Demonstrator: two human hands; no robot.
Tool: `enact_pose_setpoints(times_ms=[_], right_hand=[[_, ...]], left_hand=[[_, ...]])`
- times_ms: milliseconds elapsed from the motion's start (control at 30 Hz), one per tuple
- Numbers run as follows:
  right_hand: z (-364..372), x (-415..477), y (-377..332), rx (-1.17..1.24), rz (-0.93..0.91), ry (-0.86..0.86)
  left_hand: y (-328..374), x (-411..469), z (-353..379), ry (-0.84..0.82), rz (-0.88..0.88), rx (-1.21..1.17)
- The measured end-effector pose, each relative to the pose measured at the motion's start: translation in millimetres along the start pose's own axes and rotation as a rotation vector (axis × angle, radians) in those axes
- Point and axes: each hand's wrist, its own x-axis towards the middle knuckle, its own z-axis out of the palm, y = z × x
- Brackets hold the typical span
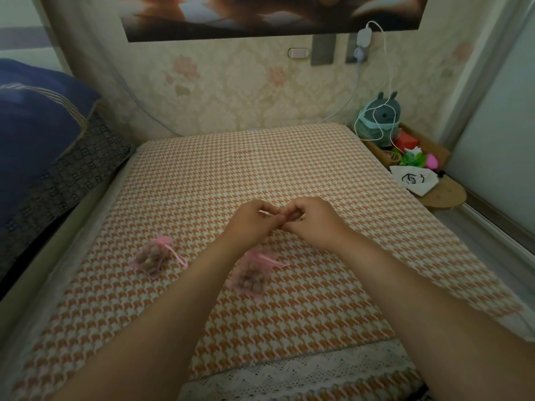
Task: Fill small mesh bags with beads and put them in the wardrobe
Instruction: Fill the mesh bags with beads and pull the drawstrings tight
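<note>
Left hand [249,224] and right hand [311,224] fingertip to fingertip above the orange-and-white houndstooth bed [289,169], each grip pinched on a thin pink ribbon drawstring [265,212]. Likely a tie-off: pull both ends evenly, then snug the knot without tearing mesh. Counted: 2 hands, 1 ribbon in view, 2 filled bags resting on the bed: left pink mesh bag of brown round beads [153,257], near pink mesh bag of brown round beads [252,277] between the forearms. No 3rd bag discernible under the fingers.

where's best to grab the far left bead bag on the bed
The left mesh bag lies flat, its body bulging with beads; I'd pinch the cinched neck at its far end from above, where it is narrowest.
</note>
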Motion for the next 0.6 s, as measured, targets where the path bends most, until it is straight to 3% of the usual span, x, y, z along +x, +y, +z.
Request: enact_pose_setpoints(times_ms=[67,233,400,600], right_hand=[[1,-2,-4,0.013,0.001,-0.021],[5,-6,-11,0.019,0.049,-0.127],[11,-9,-17,0.009,0.070,-0.181],[11,-11,-27,0.018,0.024,-0.204]], left_hand=[[-2,-5,-7,-0.026,0.019,0.055],[-15,-17,-32,-0.154,0.073,0.481],[-12,-27,-44,-0.301,-0.008,0.478],[-7,-34,-49,-0.262,-0.050,0.515]])
